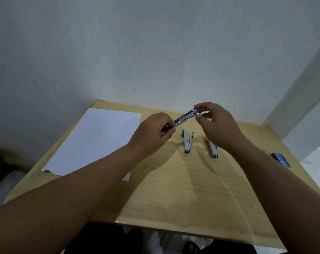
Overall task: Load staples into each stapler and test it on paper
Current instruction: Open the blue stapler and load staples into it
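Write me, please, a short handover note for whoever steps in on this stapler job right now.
Left hand: grips the dark rear end of the opened stapler, held above the table.
Right hand: pinches its chrome front end.
Teal stapler and yellow stapler lie side by side on the table, below the hands. The paper sheet lies flat at left; the blue staple box sits near the right edge.
Done: cannot tell if any stapler is loaded or tested.
Left: finish loading the held one, test it on the paper, then check the other two.
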